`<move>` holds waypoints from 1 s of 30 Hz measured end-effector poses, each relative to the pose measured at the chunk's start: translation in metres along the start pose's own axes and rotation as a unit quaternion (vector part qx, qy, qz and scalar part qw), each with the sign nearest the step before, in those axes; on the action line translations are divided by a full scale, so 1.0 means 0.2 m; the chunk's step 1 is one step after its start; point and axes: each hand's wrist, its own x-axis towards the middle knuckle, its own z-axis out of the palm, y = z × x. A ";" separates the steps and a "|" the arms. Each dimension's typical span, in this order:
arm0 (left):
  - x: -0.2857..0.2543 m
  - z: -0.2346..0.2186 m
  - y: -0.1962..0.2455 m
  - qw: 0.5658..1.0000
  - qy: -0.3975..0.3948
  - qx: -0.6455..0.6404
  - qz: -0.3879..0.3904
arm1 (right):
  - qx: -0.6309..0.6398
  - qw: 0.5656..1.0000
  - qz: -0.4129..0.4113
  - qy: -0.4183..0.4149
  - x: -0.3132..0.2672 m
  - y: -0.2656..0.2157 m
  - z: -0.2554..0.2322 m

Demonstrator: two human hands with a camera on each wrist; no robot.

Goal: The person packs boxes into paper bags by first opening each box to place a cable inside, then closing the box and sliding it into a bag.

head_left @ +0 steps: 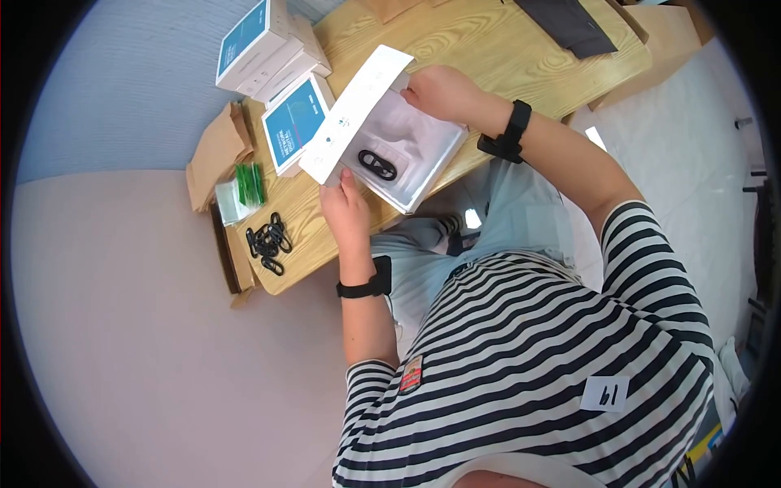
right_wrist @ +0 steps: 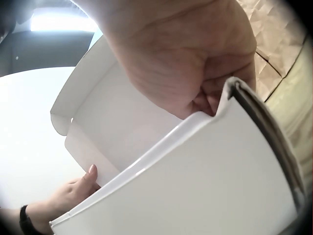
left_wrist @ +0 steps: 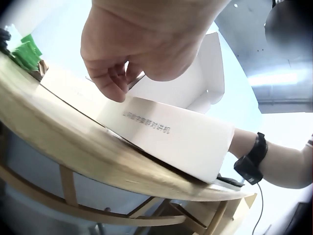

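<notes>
A white cardboard box [head_left: 351, 114] lies tilted at the table's near edge with its lid raised. Inside it is a pale moulded tray [head_left: 439, 150], on which a coiled black cable [head_left: 377, 165] lies. My left hand [head_left: 346, 215] grips the box at its left end, thumb on the side near the lid. In the left wrist view, the left hand [left_wrist: 139, 44] has its fingers bent over the edge of the printed side wall [left_wrist: 171, 132]. At the opposite end my right hand [head_left: 446, 93] holds the corner, its fingers [right_wrist: 208, 100] curled in at the rim and partly hidden.
White boxes with blue tops [head_left: 294, 122] are stacked against the wall. Green packets [head_left: 250, 185] and several black coiled cables [head_left: 268, 241] lie on the left of the wooden table [head_left: 480, 49]. Brown paper [head_left: 220, 154] sits behind them, and a dark cloth-like item [head_left: 565, 28] at the far side.
</notes>
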 end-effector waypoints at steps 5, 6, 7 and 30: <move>0.01 0.01 -0.01 0.985 -0.070 -0.043 -0.152 | 0.068 0.998 -0.008 -0.009 0.00 0.02 -0.03; 0.02 0.01 0.00 0.985 -0.070 -0.043 -0.152 | 0.081 0.996 -0.009 -0.038 0.00 0.03 -0.03; 0.02 0.00 0.01 0.986 -0.059 -0.062 -0.145 | 0.081 0.996 -0.010 -0.039 0.00 0.04 -0.03; -0.03 0.07 -0.08 0.983 -0.046 -0.058 -0.170 | 0.215 0.964 -0.150 0.050 0.03 0.23 0.14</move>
